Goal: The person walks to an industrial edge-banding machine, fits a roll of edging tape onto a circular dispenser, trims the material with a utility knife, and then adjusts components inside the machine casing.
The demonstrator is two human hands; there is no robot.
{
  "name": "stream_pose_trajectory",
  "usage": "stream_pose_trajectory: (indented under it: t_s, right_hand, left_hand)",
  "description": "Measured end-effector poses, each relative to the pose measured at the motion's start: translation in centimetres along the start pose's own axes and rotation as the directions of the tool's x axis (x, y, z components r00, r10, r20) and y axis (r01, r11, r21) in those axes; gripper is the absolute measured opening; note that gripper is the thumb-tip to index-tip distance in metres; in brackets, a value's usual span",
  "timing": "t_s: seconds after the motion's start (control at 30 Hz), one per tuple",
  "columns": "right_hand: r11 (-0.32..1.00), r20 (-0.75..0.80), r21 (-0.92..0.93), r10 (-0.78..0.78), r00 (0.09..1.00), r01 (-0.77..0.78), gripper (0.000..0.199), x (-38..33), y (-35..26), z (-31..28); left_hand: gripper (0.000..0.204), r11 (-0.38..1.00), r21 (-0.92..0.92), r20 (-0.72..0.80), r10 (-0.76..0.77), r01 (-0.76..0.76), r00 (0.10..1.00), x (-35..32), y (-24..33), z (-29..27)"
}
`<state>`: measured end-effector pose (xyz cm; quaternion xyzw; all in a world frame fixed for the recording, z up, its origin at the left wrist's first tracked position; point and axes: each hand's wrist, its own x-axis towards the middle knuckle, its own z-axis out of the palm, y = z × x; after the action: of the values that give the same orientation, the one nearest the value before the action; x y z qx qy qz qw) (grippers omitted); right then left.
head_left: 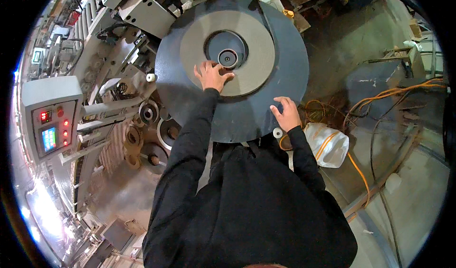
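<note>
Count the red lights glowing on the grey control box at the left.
4, as far as the blur allows: the control box shows a red readout near its top left, and three round lamps stacked at and beside the blue screen.

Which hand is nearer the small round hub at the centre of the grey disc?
Left. The left hand rests on the flat grey coil beside the small round hub; the right hand grips the dark round disc's near edge.

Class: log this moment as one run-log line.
left hand: flat on grey coil | right hand: on disc rim | hub: bare
</note>
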<state>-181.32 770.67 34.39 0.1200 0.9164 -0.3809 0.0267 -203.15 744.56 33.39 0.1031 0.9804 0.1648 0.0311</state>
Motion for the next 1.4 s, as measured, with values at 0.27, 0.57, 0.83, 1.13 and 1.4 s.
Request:
stream_pose_trajectory:
  t_s: [0.27,0.57,0.83,1.13,1.4]
  right_hand:
    - [0.999,-0.027,-0.031,-0.026,0.999,0.025,0.048,0.3,-0.2,0.8]
    - [0.904,0.049,-0.393,-0.164,0.985,0.170,0.083,3.5,-5.1,2.1]
    - [0.840,0.130,-0.533,-0.039,0.991,0.103,0.100,4.1,-5.7,5.8]
    - [0.795,0.136,-0.562,-0.186,0.973,0.230,0.105,7.2,-3.6,3.2]
    - [0.699,0.153,-0.643,-0.283,0.947,0.313,0.091,19.1,-3.1,1.1]
  left_hand:
    - [0.044,0.995,-0.066,-0.151,-0.089,0.080,0.984,-3.4,5.3,2.9]
    - [0.043,0.948,-0.126,-0.170,0.268,-0.290,0.948,-5.7,2.3,1.1]
    - [0.061,0.862,0.159,0.047,0.481,-0.482,0.875,-4.0,-5.1,-0.7]
    - [0.067,0.948,0.197,0.037,0.248,-0.250,0.968,-7.5,-1.6,0.6]
    - [0.076,0.984,0.149,0.084,0.089,-0.101,0.992,-12.2,10.8,1.6]
